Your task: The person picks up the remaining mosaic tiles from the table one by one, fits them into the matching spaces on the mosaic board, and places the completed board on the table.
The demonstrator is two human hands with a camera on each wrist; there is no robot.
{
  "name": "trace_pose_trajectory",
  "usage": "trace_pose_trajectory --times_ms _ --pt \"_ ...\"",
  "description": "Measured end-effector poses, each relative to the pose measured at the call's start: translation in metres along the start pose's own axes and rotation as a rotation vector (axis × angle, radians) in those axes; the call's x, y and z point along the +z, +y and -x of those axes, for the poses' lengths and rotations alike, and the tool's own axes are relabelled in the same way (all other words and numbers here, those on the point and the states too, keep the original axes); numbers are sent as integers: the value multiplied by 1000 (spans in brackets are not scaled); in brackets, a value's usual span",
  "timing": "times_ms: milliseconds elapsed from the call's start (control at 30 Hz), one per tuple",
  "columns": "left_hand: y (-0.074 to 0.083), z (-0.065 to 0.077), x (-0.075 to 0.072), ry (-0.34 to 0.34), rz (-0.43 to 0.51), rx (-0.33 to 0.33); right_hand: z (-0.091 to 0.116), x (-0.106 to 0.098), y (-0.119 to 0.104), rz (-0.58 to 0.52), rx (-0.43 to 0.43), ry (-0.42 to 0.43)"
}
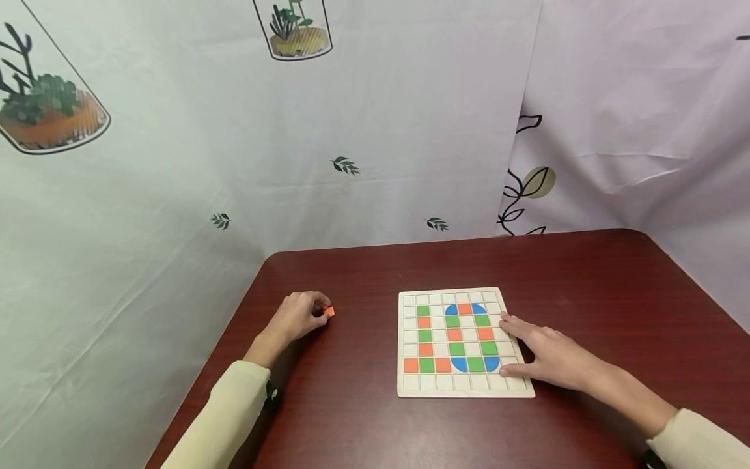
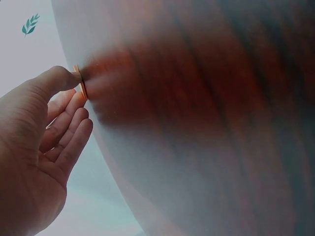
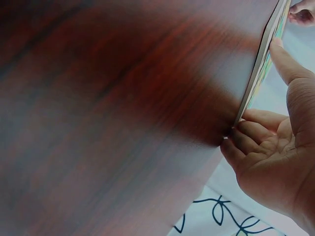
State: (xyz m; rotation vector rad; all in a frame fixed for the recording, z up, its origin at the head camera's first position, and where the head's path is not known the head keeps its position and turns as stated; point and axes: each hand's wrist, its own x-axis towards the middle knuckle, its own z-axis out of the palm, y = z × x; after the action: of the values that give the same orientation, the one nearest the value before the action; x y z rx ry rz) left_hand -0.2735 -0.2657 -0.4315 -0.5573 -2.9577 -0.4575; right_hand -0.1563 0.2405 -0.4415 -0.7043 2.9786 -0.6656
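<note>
My left hand [image 1: 299,317] pinches a small orange tile [image 1: 330,311] between thumb and fingers, low over the table's left side. Seen edge-on in the left wrist view, the tile [image 2: 83,91] is thin. A cream square grid board [image 1: 411,383] lies flat right of centre. Its green and orange tiles form an L shape, and beside it a ring has blue rounded corner pieces [image 1: 491,364]. Along the board's right edge rests my right hand [image 1: 553,357], fingers loosely extended and spread from the thumb. The right wrist view shows the thumb [image 3: 283,56] at the board's tiled face.
The dark red-brown table [image 1: 351,423] has rounded far corners. Behind it and at both sides hangs a pale cloth [image 1: 410,98] printed with plants and leaves. Bare tabletop separates the left hand from the board.
</note>
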Motion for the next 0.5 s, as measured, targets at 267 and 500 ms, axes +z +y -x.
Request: trace_pose_trajectory --times_ms 267,500 --pt "0 0 -2 5 9 18 0 0 0 -1 0 1" --pt "2 -1 -3 15 25 24 0 0 0 2 -3 3"
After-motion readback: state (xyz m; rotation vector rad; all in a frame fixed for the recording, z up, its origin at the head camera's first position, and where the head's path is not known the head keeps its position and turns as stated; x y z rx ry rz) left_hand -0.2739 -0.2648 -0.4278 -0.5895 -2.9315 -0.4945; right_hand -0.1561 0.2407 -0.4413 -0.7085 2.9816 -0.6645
